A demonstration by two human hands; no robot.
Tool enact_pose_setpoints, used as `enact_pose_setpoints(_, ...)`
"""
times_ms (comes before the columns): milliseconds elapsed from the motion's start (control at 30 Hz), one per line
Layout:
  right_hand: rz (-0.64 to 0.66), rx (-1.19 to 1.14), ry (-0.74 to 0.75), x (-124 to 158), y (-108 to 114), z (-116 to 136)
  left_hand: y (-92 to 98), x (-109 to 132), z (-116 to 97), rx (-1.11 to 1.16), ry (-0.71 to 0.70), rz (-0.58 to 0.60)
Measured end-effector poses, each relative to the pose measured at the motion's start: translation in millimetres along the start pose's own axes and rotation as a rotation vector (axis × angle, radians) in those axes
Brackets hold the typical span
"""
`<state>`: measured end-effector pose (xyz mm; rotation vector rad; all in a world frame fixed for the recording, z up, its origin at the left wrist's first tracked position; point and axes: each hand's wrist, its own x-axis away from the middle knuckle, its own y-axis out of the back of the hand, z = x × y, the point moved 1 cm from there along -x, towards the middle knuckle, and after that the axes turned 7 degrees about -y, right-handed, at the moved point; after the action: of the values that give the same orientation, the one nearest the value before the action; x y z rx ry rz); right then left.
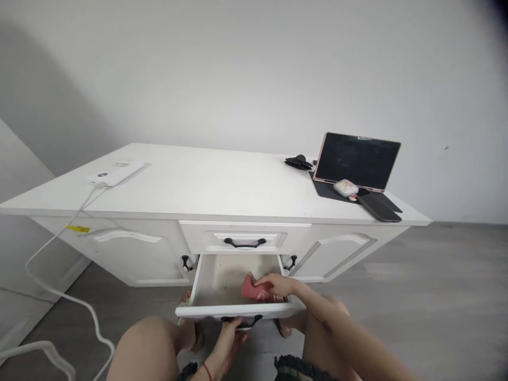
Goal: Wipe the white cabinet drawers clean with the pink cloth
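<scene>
A white cabinet (198, 185) stands against the wall. Its lower drawer (222, 309) is pulled out toward me. My left hand (228, 338) grips the black handle (254, 319) on the drawer front from below. My right hand (273, 286) reaches into the drawer and holds a folded red cloth (252, 290) at the drawer's right side. The upper drawer (238, 238) with its black handle is closed. My bare knees sit on either side of the open drawer.
On the cabinet top at the right are a tablet (357, 159) propped on a dark mat, a small white case (346, 188), a phone (379, 207) and a black object (297, 162). A white power strip (117, 173) lies at the left, its cable trailing to the floor.
</scene>
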<state>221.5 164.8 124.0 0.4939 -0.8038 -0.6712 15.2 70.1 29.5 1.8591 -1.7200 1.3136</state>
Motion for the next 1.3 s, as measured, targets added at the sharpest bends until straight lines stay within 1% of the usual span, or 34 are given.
enact_pose_setpoints(33, -0.064, -0.012, 0.049, 10, 9, 7, -0.8, -4, -4, 0.008, -0.003, -0.005)
enact_pose_setpoints(100, -0.234, -0.025, 0.152, 33, 24, 19, -2.4, -11, -16, 0.015, 0.022, 0.006)
enact_pose_setpoints(167, -0.385, -0.014, 0.216, 56, 29, 26, -3.7, -17, -32, 0.013, 0.076, 0.036)
enact_pose_setpoints(233, -0.479, 0.036, 0.233, 73, 25, 23, -4.5, -20, -49, 0.020, 0.112, 0.075)
enact_pose_setpoints(267, -0.503, 0.083, 0.227, 79, 20, 18, -4.7, -21, -57, 0.027, 0.117, 0.096)
enact_pose_setpoints(367, -0.563, 0.244, 0.148, 82, -1, -5, -4.3, -22, -73, 0.069, 0.079, 0.153)
enact_pose_setpoints(467, -0.651, 0.322, 0.076, 74, -16, -24, -4.1, -22, -72, 0.135, -0.026, 0.179)
enact_pose_setpoints(567, -0.736, 0.372, 0.029, 66, -23, -26, -5.1, -23, -62, 0.203, -0.141, 0.185)
enact_pose_setpoints(667, -0.786, 0.476, -0.004, 57, -26, -15, -6.3, -26, -52, 0.251, -0.199, 0.196)
enact_pose_setpoints(767, -0.768, 0.594, 0.037, 42, -32, 4, -6.5, -28, -47, 0.275, -0.216, 0.210)
enact_pose_setpoints(933, -0.773, 0.696, 0.124, -4, -51, 40, -3.8, -30, -43, 0.271, -0.234, 0.202)
enact_pose_setpoints(1067, -0.762, 0.697, 0.199, -37, -67, 64, -4.0, -30, -40, 0.208, -0.282, 0.180)
enact_pose_setpoints(1133, -0.745, 0.659, 0.222, -47, -71, 70, -6.0, -29, -39, 0.183, -0.309, 0.176)
enact_pose_setpoints(1200, -0.729, 0.617, 0.239, -49, -74, 71, -8.3, -27, -40, 0.174, -0.320, 0.177)
enact_pose_setpoints(1300, -0.731, 0.577, 0.236, -42, -74, 60, -10.4, -24, -42, 0.154, -0.317, 0.173)
